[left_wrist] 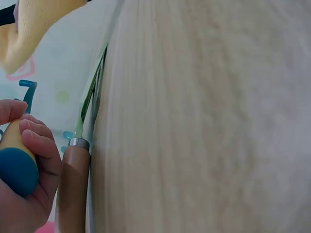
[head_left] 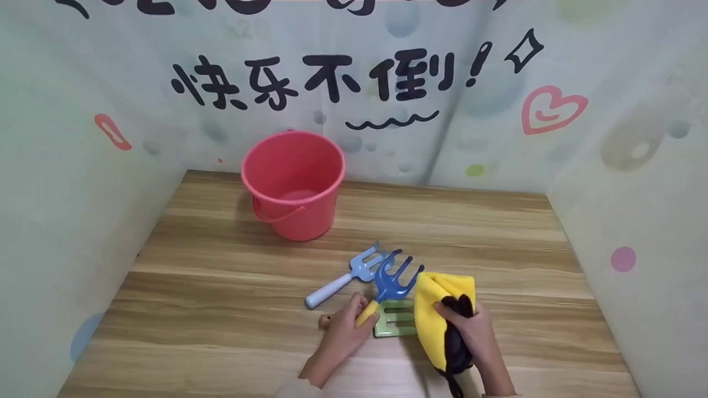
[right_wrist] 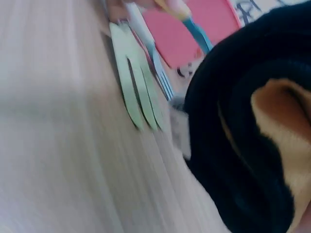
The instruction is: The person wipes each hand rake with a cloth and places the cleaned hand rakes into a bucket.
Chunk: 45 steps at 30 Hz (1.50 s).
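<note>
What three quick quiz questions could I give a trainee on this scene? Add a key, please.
1. What does the left grip hold?
2. True or false: the right grip holds a yellow-and-black cloth item.
3. Which lies nearer the red bucket: (A) the light-blue fork or (B) the green fork?

Key:
1. A blue rake with a yellow handle.
2. True.
3. A.

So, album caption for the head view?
Left hand grips yellow-handled blue fork, right hand yellow-black fabric bundle; red plastic bucket behind.
</note>
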Each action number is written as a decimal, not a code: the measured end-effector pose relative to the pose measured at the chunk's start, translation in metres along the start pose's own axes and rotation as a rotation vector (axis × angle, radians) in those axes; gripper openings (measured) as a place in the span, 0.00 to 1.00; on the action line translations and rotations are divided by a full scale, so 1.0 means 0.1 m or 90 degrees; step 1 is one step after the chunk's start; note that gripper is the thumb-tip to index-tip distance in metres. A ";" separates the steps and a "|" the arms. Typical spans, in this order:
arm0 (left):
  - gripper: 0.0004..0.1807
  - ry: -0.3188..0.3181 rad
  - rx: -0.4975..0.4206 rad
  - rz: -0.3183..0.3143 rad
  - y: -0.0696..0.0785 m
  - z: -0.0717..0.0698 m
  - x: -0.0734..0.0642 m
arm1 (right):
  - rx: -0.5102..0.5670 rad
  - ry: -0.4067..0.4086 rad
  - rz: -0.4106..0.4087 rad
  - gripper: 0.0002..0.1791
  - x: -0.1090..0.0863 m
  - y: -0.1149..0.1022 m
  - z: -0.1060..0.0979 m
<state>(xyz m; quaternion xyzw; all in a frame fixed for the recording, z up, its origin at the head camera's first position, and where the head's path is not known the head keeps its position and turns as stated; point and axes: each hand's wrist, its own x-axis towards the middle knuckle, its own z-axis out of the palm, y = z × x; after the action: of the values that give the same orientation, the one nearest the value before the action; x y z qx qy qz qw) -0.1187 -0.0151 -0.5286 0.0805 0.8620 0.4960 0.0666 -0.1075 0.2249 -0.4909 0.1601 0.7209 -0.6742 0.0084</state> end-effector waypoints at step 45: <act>0.11 -0.020 0.045 0.022 0.12 -0.07 -0.10 | -0.523 0.149 -0.407 0.24 -0.10 -0.03 0.15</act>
<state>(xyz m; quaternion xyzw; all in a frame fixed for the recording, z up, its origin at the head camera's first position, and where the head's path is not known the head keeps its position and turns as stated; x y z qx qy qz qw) -0.1094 -0.0166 -0.5142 0.1053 0.8764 0.4649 0.0686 -0.1022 0.2079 -0.4873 -0.0098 0.9345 -0.2827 -0.2162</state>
